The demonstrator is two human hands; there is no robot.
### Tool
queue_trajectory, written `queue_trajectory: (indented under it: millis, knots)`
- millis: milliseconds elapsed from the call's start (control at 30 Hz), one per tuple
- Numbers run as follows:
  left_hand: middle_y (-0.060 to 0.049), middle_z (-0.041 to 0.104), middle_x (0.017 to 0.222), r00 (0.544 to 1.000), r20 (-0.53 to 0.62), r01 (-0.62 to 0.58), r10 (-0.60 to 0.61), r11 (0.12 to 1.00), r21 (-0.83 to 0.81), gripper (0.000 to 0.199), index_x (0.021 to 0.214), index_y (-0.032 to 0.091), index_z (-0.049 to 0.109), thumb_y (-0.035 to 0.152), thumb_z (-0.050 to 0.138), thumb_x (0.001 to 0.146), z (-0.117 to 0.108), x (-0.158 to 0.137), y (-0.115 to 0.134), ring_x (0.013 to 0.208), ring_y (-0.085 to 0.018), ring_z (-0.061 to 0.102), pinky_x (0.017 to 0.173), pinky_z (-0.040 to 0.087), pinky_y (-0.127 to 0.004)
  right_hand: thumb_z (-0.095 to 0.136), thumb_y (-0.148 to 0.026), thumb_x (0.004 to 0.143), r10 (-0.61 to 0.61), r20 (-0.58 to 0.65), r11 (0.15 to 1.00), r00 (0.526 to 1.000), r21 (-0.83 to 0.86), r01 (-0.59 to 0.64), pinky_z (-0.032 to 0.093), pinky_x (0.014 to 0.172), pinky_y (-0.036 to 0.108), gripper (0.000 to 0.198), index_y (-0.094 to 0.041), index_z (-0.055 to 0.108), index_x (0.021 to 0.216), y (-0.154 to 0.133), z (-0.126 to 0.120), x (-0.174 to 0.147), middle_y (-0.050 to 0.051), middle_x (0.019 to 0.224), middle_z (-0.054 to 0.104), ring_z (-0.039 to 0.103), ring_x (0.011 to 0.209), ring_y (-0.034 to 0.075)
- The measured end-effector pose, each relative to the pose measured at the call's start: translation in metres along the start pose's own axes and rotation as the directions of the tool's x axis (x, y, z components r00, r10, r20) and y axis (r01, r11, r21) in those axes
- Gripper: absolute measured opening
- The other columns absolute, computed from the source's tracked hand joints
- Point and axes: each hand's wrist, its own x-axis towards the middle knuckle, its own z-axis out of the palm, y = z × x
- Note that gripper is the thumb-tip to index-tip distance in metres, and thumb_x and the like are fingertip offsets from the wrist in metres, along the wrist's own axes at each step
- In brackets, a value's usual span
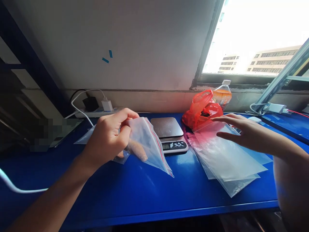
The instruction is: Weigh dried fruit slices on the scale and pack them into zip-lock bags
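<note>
My left hand [112, 133] is closed on the edge of a clear zip-lock bag [154, 145] with a red seal line. The bag hangs tilted above the blue table, and what looks like fingers shows through its film. Under that hand lies another clear bag [124, 158], mostly hidden. Over at the right, my right hand [238, 129] is held with fingers stretched out above several flat clear bags [229, 164], and it grips nothing. Between the hands stands a kitchen scale [167, 127] with a metal plate and a small display, whose digits I cannot read.
Behind the loose bags are a red plastic bag [201, 109] and a bottle of orange drink [223, 93]. A white charger [106, 104] and its cable sit by the wall. The blue table [149, 196] ends at a front edge. A metal strut [281, 74] slants at the right.
</note>
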Motion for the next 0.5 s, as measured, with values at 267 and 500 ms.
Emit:
queue_trajectory:
  millis: [267, 500]
  knots:
    - [-0.002, 0.069, 0.080, 0.957, 0.083, -0.289, 0.279, 0.945, 0.152, 0.028, 0.086, 0.020, 0.064, 0.013, 0.037, 0.083, 0.018, -0.003, -0.005, 0.069, -0.018, 0.064, 0.065, 0.048, -0.031, 0.049, -0.057, 0.091, -0.133, -0.072, 0.968, 0.988, -0.224, 0.114, 0.050, 0.091, 0.055, 0.058, -0.031, 0.049, 0.143, -0.115, 0.009, -0.020, 0.010, 0.134, 0.061, 0.058, 0.117, 0.037]
    - [-0.002, 0.071, 0.084, 0.949, 0.108, -0.311, 0.296, 0.937, 0.161, 0.028, 0.088, 0.020, 0.064, 0.014, 0.037, 0.083, 0.020, -0.003, -0.010, 0.074, -0.019, 0.066, 0.066, 0.047, -0.030, 0.045, -0.054, 0.093, 0.059, 0.082, 0.918, 0.995, -0.396, -0.022, 0.050, 0.090, 0.054, 0.048, -0.031, 0.060, 0.132, -0.037, 0.052, -0.045, 0.010, 0.128, 0.065, 0.058, 0.119, 0.036]
